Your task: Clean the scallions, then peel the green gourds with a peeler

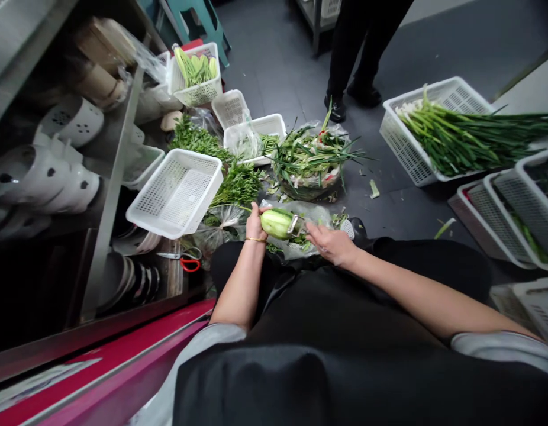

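While the left hand [254, 225] curls round the near-left end of a green vegetable [275, 223], the rest of it pokes out rightward from that grip, fingers closed on it. And here's the peeler [296, 225], its metal head right at the vegetable's right end! To the right of the vegetable, the right hand [331, 242] has its fingers bent in, pinching the peeler, though the handle is blurred and mostly covered.

What can't we see? The vegetable's left end sits behind the left hand, its underside is out of sight, and the peeler masks its right tip. Clear plastic [318, 211] lies just beyond, its contents hard to make out. Left of the vegetable, a white basket [174, 192]; lower left, red-handled scissors [190, 264]. Beyond it, a heap of green trimmings [313, 157]; far to its right, a crate of long green stalks [407, 151]. Farther back stand another person's legs [365, 50], cut off by the top edge.
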Demonstrator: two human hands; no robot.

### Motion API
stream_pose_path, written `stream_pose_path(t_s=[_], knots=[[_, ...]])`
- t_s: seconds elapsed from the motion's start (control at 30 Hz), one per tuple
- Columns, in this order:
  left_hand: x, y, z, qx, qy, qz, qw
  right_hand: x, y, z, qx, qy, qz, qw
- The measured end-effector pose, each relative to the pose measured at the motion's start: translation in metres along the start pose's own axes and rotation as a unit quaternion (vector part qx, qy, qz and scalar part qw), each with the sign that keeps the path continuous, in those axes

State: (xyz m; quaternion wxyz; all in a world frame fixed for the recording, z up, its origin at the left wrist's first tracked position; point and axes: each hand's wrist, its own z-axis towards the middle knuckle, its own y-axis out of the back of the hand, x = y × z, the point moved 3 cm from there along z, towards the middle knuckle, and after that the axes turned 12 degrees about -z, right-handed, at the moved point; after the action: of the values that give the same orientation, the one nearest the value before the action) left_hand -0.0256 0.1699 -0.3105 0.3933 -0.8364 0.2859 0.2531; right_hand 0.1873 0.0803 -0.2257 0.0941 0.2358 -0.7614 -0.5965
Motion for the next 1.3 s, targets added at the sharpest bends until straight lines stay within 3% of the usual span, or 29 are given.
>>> stream_pose_path(t_s=[0.1,0.17,0.27,0.33,0.4,0.5,0.63,0.77,0.9,1.07,1.13,1.2,1.3], knots=[[0.000,0.002,0.002,-0.008,0.036,-0.030,0.999,-0.019,-0.019,-0.014,0.036,-0.039,-0.001,0.999],[-0.001,0.001,0.003,0.001,0.054,-0.043,0.998,-0.023,-0.013,-0.015,0.013,-0.041,0.013,0.999],[-0.004,-0.004,0.000,0.016,0.062,-0.027,0.998,-0.014,0.004,-0.007,-0.042,0.012,0.034,0.998],[-0.006,-0.006,-0.004,0.012,0.061,-0.007,0.998,-0.011,0.005,-0.003,-0.047,0.040,0.041,0.997],[-0.008,-0.006,-0.008,0.002,0.039,0.016,0.999,-0.016,-0.004,-0.006,-0.027,0.033,0.042,0.998],[-0.012,-0.008,-0.013,0.004,-0.049,0.091,0.995,-0.024,-0.012,-0.013,-0.011,0.002,0.043,0.999],[-0.013,-0.014,-0.019,-0.001,-0.159,0.216,0.963,-0.005,0.020,0.005,-0.017,0.025,0.028,0.999],[-0.010,-0.020,-0.023,-0.004,-0.148,0.263,0.953,0.026,0.048,0.035,0.001,0.044,0.020,0.999],[-0.009,-0.019,-0.024,0.001,-0.146,0.251,0.957,0.026,0.029,0.026,0.018,0.026,0.027,0.999],[-0.013,-0.016,-0.020,0.006,-0.112,0.176,0.978,-0.010,-0.023,-0.018,0.071,-0.003,0.026,0.997],[-0.017,-0.015,-0.020,0.016,-0.104,0.139,0.985,-0.025,-0.034,-0.028,0.091,-0.002,0.034,0.995],[-0.019,-0.016,-0.021,0.032,-0.085,0.107,0.990,-0.033,-0.032,-0.029,0.091,0.007,0.049,0.995],[-0.018,-0.019,-0.024,0.063,-0.058,0.090,0.992,-0.031,-0.012,-0.018,0.050,0.008,0.067,0.996]])
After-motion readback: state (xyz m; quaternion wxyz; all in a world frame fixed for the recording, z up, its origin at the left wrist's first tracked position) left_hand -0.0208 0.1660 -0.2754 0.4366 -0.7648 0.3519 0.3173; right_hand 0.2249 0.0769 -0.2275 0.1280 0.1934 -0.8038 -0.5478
